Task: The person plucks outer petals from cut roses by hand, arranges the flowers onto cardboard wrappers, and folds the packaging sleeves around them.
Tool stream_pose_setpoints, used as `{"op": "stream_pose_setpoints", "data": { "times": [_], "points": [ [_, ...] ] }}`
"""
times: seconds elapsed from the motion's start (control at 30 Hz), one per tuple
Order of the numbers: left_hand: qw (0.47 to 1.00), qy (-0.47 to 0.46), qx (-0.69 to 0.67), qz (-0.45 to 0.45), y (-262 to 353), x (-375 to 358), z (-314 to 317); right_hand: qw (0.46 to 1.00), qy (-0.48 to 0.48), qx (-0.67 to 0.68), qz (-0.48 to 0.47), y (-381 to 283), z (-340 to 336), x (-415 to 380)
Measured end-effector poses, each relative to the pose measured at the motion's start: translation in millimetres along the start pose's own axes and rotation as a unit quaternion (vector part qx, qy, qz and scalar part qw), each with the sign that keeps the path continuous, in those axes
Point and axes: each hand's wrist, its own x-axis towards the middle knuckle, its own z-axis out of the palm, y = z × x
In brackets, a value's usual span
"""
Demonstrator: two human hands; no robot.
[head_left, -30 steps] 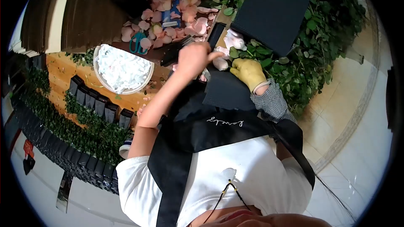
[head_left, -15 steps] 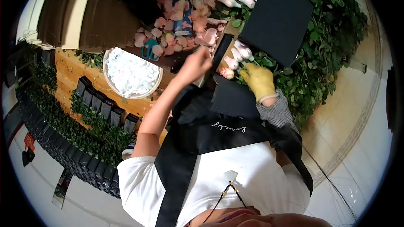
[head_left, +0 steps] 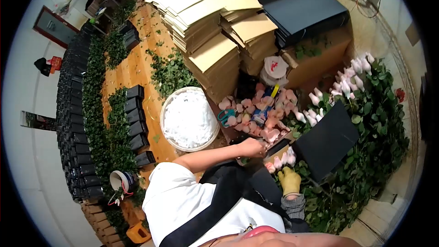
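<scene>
Two hands [head_left: 290,180], one white-filled basin [head_left: 185,148]

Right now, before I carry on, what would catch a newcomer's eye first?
Probably the round cream-coloured tub heaped with small white pieces, just left of centre. Next come the tall stacks of tan cardboard sheets toward the top centre, then the yellow-gloved right hand just below pale pink rosebuds, right of centre.

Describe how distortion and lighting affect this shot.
Head view: fisheye bending, black boxes bowing along the left, picture corners black; head view: the white heap is very bright, its detail faint; head view: the apron shows little fabric detail; head view: what lies under the left hand is too dark to make out.
</scene>
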Motion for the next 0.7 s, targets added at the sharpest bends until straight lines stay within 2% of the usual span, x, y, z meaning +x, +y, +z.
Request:
{"op": "stream_pose_setpoints", "data": {
  "times": [0.03,0.07,0.1,0.13,0.2,0.27,0.33,0.4,0.43,0.5,0.57,0.67,0.7],
  "points": [
    [0.988,-0.031,0.122,-0.087,1,-6,-7,1.0,0.011,0.017,-0.004,3,0,-3],
    [0.953,-0.062,0.24,-0.173,2,-11,-15,0.999,0.021,0.036,-0.008,4,1,-3],
    [0.947,-0.116,0.223,-0.198,7,-12,-28,1.0,-0.007,0.024,0.01,1,-4,-2],
    [0.947,-0.113,0.226,-0.2,19,-6,-34,1.0,-0.004,0.024,0.007,2,-2,-2],
    [0.977,-0.051,0.079,-0.19,41,19,-37,1.0,-0.012,0.015,0.011,3,3,2],
    [0.978,-0.127,-0.005,-0.167,48,43,-26,0.999,-0.032,0.009,0.019,-2,1,6],
    [0.987,-0.083,0.005,-0.136,49,58,8,0.993,-0.099,-0.019,0.061,-7,-10,7],
    [0.99,-0.073,-0.042,-0.112,55,63,15,0.998,-0.057,0.003,0.032,3,4,2],
    [0.994,0.004,-0.011,-0.11,60,60,21,0.999,-0.043,-0.003,0.028,3,6,-1],
    [0.989,-0.016,0.026,-0.144,60,59,15,0.999,-0.029,-0.005,0.019,-4,7,-2],
    [0.982,-0.034,0.061,-0.175,58,57,16,0.996,-0.052,-0.004,0.069,-9,-1,0],
    [0.973,0.051,-0.21,-0.08,35,55,37,0.992,-0.086,-0.037,0.083,-6,0,10],
    [0.915,0.113,-0.37,-0.113,37,56,26,0.993,-0.08,-0.023,0.086,0,8,12]
  ]
}}
